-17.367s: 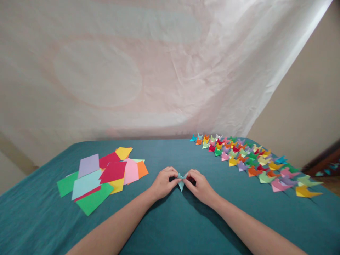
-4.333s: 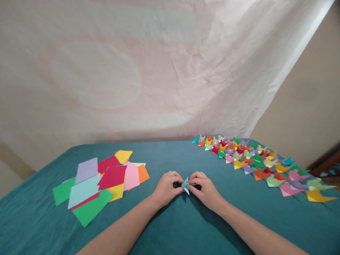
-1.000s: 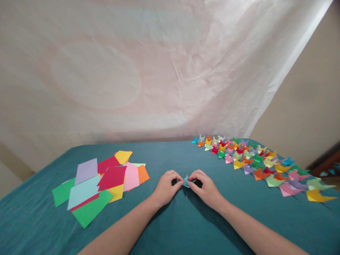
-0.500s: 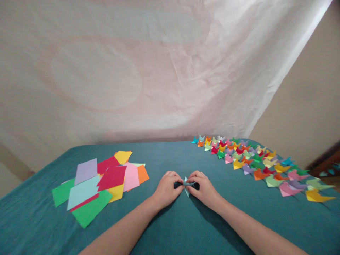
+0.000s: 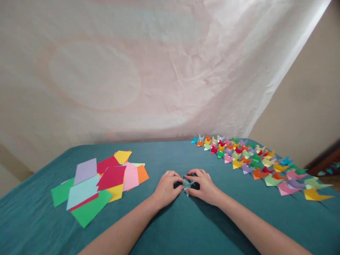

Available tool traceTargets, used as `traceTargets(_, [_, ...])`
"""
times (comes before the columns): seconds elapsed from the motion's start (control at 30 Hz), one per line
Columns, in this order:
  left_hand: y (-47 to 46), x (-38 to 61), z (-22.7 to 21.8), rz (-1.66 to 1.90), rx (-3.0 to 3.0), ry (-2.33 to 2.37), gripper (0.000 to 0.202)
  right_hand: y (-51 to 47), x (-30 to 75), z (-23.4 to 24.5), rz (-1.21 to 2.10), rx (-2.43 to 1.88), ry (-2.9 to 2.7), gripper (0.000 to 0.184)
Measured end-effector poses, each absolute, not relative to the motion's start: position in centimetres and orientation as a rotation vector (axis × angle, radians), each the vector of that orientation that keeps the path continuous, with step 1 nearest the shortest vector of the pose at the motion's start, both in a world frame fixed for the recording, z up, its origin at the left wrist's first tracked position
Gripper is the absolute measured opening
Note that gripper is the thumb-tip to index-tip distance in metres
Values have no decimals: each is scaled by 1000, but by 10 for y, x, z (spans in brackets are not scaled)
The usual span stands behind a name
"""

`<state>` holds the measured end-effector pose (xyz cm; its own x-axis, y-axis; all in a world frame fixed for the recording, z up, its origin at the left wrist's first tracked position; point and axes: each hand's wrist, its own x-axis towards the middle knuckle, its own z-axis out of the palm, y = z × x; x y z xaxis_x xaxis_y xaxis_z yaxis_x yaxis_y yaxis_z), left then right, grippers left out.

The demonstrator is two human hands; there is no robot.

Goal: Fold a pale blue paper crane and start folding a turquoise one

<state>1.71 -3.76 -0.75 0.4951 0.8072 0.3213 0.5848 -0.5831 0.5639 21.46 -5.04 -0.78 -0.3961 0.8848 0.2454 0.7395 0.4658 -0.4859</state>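
A small pale blue origami piece [image 5: 188, 184], pointed at its ends, is between my two hands above the middle of the cloth. My left hand [image 5: 168, 186] pinches its left side between thumb and fingers. From the right, my right hand [image 5: 202, 186] has it between a spread thumb and index finger, which rest at its lower and upper points. The fingertips cover parts of the folds.
Overlapping coloured paper sheets [image 5: 111, 179] lie to the left on the teal tablecloth [image 5: 170, 226]. Several rows of folded paper birds [image 5: 247, 156] run along the right side to the back edge. A pale fabric sheet [image 5: 159, 78] hangs behind the table.
My right thumb and index finger have spread wider apart around the origami piece, showing more of its blue surface. My left hand keeps its pinch in nearly the same place.
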Motion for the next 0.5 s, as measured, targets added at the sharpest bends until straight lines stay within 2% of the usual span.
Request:
traceTargets(0.3, [-39, 17, -5, 780, 2372, 1178, 10, -54, 216, -5, 393, -1361, -2292, 52])
traceTargets(0.5, [-37, 17, -6, 789, 2387, 1166, 10, -53, 215, -7, 361, -1356, -2264, 38])
